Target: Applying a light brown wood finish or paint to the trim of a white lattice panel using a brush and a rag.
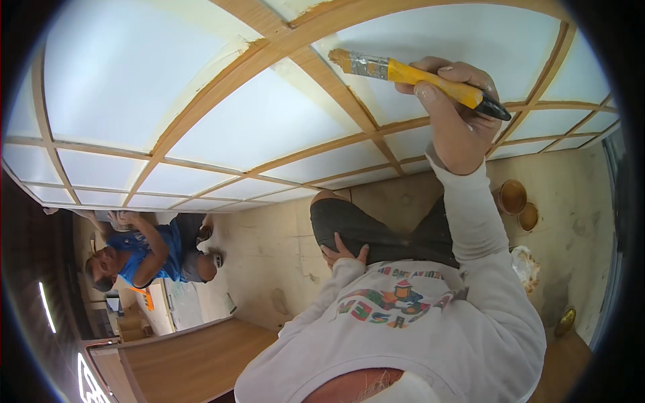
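Note:
In my right hand (463, 101) is a paintbrush (423, 77) with a yellow handle, a black end and a metal ferrule. Its bristles, coated in tan-brown paint, point left and lie close to a wooden strip of the gridded panel (322, 60); whether they touch it I cannot tell. White panes fill the grid between tan strips, with brownish smears along some pane edges. My left hand (346, 250) rests on my dark-clad thigh, fingers spread, holding nothing.
Two round containers of brown liquid (512, 197) stand on the floor at right, near a crumpled white cloth-like item (525, 269) and a yellowish round object (566, 322). A co-worker in blue (158, 248) crouches at left by the panel. A wooden board (188, 356) lies at lower left.

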`<state>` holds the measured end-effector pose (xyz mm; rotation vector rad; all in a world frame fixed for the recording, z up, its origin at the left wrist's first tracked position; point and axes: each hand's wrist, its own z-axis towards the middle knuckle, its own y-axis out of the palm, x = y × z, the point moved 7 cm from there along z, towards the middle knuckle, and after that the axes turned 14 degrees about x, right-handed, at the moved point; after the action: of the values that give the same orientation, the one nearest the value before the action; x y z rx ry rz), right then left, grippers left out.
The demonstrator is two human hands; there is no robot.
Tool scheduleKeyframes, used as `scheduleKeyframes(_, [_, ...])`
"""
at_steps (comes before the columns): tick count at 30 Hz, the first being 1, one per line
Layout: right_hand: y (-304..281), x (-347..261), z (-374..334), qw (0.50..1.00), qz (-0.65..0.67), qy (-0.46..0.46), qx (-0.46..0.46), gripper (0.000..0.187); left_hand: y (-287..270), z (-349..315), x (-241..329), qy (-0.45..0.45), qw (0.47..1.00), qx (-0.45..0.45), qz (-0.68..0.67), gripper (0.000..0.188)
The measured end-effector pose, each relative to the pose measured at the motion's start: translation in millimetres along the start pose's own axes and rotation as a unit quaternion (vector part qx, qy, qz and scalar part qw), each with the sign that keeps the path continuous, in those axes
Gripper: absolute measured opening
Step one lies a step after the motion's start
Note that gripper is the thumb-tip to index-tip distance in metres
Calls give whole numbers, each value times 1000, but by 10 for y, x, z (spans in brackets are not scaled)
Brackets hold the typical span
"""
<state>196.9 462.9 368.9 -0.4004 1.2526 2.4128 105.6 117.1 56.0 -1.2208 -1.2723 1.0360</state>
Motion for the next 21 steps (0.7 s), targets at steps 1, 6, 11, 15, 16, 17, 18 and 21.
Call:
scheduleKeyframes(1, [15,10,12,1000,-7,-7,5,29,-22,3,7,1,1000,0,-2,104])
scheduleKeyframes(6, [70,45,48,1000,29,-10,1,27,-70,-24,46,13,1000,-8,2,105])
scheduleKeyframes(11, [114,56,49,1000,27,-6,1,28,-13,-22,-5,-8,1000,-8,-4,102])
scheduleKeyframes(15, [120,57,60,1000,1,-22,0,28,3,-23,-16,-9,1000,-7,-4,102])
scheduleKeyframes(16, [131,56,61,1000,-7,-26,0,28,2,-23,-13,-9,1000,-7,-4,102])
scheduleKeyframes(17, [141,53,59,1000,-7,-27,0,28,0,-24,-13,-9,1000,-6,-2,103])
scheduleKeyframes(18, [143,57,58,1000,-5,-20,5,29,-3,-24,-15,-10,1000,-6,1,103])
scheduleKeyframes(21, [139,62,63,1000,-3,-11,12,29,8,-21,-18,-13,1000,-13,0,103])
